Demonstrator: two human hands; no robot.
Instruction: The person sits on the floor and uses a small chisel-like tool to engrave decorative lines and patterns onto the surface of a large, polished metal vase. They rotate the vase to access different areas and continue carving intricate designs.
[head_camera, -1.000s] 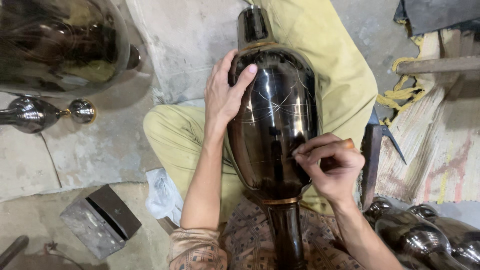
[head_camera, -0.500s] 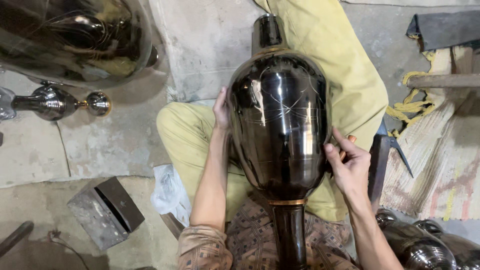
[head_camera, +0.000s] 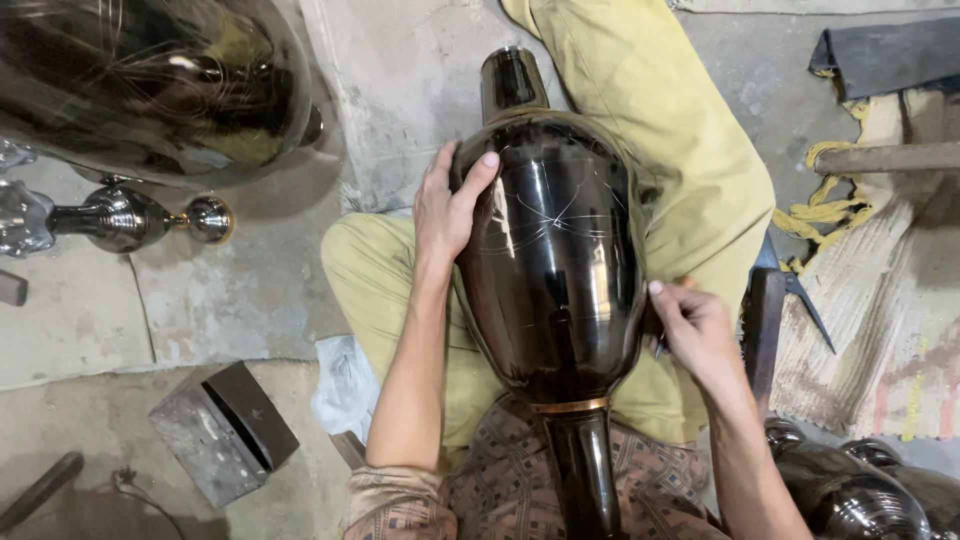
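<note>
A large dark polished metal vase (head_camera: 555, 270) lies across my lap on yellow-green trousers (head_camera: 650, 140), its neck pointing away from me and its foot towards my chest. Thin scratched lines cross its shiny belly. My left hand (head_camera: 450, 205) presses flat on the vase's upper left side, thumb over the shoulder. My right hand (head_camera: 695, 330) sits at the vase's right flank, fingers closed around a small thin tool (head_camera: 665, 340) that is mostly hidden.
A second big dark vase (head_camera: 150, 90) lies at the top left, with a shiny metal finial piece (head_camera: 120, 218) below it. A grey metal block (head_camera: 222, 432) rests on the concrete floor. More polished metal pieces (head_camera: 850, 490) lie bottom right beside a striped mat (head_camera: 880, 330).
The vase has been turned in my lap. My right hand slid off its front face down to the right flank. My left hand shifted back onto the upper left side.
</note>
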